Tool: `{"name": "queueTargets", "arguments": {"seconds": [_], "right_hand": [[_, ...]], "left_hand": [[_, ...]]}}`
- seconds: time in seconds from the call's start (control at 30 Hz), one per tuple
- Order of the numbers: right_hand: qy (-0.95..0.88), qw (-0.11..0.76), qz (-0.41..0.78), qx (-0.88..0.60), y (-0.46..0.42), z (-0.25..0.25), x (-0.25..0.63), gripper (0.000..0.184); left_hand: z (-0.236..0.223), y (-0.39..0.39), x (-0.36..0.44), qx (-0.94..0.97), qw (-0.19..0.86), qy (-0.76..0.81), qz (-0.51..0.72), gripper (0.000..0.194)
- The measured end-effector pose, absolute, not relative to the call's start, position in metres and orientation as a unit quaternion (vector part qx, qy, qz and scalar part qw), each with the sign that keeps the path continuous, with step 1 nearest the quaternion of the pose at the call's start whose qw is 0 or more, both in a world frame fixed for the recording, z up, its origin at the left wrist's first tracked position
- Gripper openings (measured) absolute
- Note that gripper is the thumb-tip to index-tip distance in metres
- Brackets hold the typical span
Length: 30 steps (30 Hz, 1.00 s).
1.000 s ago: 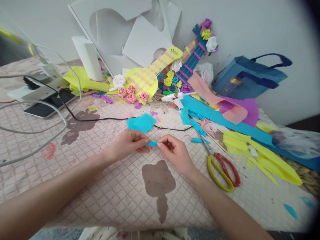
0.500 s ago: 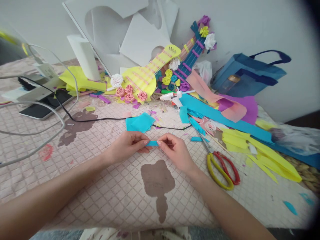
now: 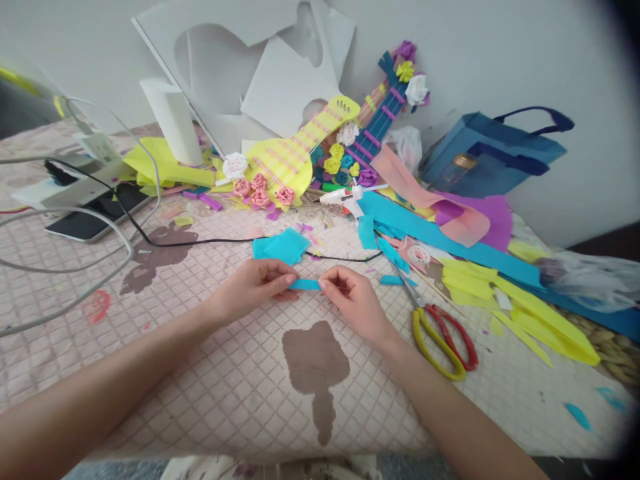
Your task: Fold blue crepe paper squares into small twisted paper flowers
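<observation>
- Counter [image 3: 235, 393]: the diamond-patterned surface before you, a brown patch [image 3: 316, 360] showing near its front edge.
- Blue bag [image 3: 493, 157]: at the back, to your right, handle uppermost.
- Yellow guitar [image 3: 285, 163]: at the back, propped at a slant, with pink roses [image 3: 260, 198] at its lower end.
- Scissors [image 3: 421, 319]: beside your right forearm, handles toward you.
- Your left hand [image 3: 257, 287] and right hand [image 3: 353, 300]: slightly apart, each pinching one end of the turquoise strip [image 3: 305, 285].
- Glue gun [image 3: 341, 197]: white, beyond your right hand.
- Turquoise sheets [image 3: 281, 247]: overlapping, just beyond your left hand.
- Turquoise strip: nearly level, spanning the gap between your hands.
</observation>
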State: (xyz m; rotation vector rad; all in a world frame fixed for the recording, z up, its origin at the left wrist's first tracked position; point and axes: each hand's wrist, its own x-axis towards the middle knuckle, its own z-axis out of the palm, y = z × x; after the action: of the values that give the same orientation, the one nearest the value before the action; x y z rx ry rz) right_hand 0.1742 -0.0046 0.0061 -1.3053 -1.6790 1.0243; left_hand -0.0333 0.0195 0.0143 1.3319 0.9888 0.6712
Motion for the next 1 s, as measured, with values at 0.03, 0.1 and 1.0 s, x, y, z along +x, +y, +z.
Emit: {"name": "queueTargets", "arguments": {"seconds": [0.03,0.1,1.0], "right_hand": [[-0.659,0.381,0.402,-0.509,-0.005,0.006,0.174,0.015],[-0.663,0.379,0.407,-0.501,-0.006,0.006,0.172,0.014],[-0.678,0.380,0.416,-0.473,-0.009,0.008,0.181,0.012]], "left_hand": [[0.014,0.019,-0.032,0.586,0.620,0.431,0.293,0.027],[0.014,0.017,-0.028,0.602,0.596,0.438,0.300,0.029],[0.039,0.020,-0.020,0.794,0.377,0.429,0.210,0.021]]}}
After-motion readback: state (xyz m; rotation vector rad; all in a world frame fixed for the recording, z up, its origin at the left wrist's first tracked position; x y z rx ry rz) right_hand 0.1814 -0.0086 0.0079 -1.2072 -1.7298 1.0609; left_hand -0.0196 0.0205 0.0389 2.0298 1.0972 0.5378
